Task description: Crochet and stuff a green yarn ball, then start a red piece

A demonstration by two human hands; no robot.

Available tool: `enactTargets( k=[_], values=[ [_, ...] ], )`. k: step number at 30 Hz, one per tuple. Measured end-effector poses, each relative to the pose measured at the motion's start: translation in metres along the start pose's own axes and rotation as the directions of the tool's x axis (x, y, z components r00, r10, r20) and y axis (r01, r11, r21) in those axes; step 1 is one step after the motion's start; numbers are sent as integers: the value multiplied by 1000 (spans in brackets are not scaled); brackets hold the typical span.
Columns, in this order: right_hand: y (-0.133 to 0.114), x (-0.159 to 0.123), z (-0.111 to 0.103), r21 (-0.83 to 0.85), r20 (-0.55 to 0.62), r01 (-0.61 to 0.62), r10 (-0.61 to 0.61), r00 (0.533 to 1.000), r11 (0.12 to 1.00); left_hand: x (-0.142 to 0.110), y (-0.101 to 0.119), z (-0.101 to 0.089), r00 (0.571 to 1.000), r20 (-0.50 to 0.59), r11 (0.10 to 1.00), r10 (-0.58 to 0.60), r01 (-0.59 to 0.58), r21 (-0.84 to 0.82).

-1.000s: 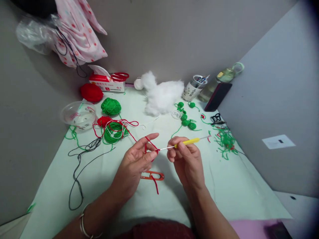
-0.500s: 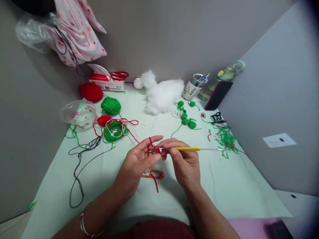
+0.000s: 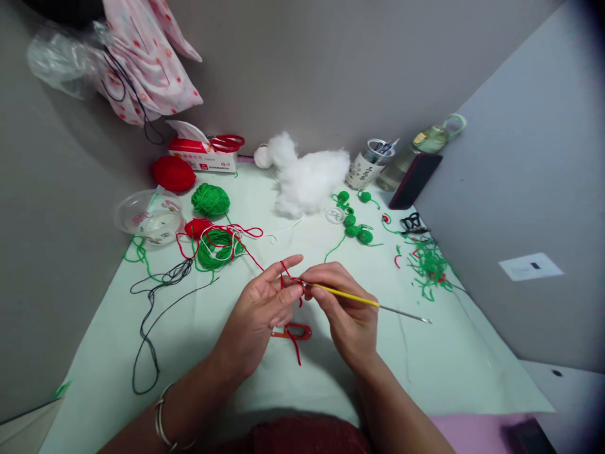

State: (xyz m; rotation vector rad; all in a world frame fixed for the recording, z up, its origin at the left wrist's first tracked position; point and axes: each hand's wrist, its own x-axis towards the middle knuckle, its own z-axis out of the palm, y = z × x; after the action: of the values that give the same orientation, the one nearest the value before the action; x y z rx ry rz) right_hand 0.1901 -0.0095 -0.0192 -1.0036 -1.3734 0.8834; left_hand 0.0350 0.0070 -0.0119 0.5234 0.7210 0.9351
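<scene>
My right hand (image 3: 350, 309) grips a crochet hook (image 3: 347, 295) by its yellow handle; one metal end points down to the right. The other end meets red yarn (image 3: 283, 270) at my left fingertips. My left hand (image 3: 259, 309) pinches the yarn between thumb and fingers, with a strand looped over the raised index finger. That strand runs back to the yarn balls on the left. Below the hands, an orange thread snipper (image 3: 299, 331) lies on the table with a red yarn tail across it. The small stitches are partly hidden by my fingers.
Left are green yarn balls (image 3: 210, 200), a red ball (image 3: 173, 174), a plastic bowl (image 3: 150, 217) and black cord (image 3: 150, 315). White stuffing (image 3: 312, 183) sits at the back. To the right are green crocheted balls (image 3: 351, 231), a phone (image 3: 414, 181) and yarn scraps (image 3: 429, 265).
The crochet hook has tilted, its free end swinging downward on the right. My right hand has turned with it, and the yarn at my left fingertips has shifted.
</scene>
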Motion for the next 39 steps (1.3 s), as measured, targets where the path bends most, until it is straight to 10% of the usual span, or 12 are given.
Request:
enactTargets(
  k=[7, 21, 25, 29, 34, 39],
  values=[
    [5, 10, -7, 335, -23, -131, 147, 989, 933, 0, 5, -7, 999, 31, 999, 6, -5, -48],
    [6, 8, -5, 354, -19, -190, 210, 977, 916, 0, 0, -12, 998, 20, 986, 54, -57, 156],
    [4, 1, 0, -47, -42, 63, -65, 997, 997, -1, -4, -7, 994, -25, 982, 107, -102, 159],
    [3, -8, 5, -556, 37, 333, -377, 925, 762, -1, -10, -1, 990, -74, 987, 116, -107, 116],
    [5, -2, 1, -77, -93, 122, -129, 987, 990, -1, -2, 1, 1000, -3, 999, -31, 31, 16],
    [4, 3, -4, 236, -13, -81, 87, 996, 968, -2, 6, -2, 999, 3, 999, -38, 38, -6]
  ],
)
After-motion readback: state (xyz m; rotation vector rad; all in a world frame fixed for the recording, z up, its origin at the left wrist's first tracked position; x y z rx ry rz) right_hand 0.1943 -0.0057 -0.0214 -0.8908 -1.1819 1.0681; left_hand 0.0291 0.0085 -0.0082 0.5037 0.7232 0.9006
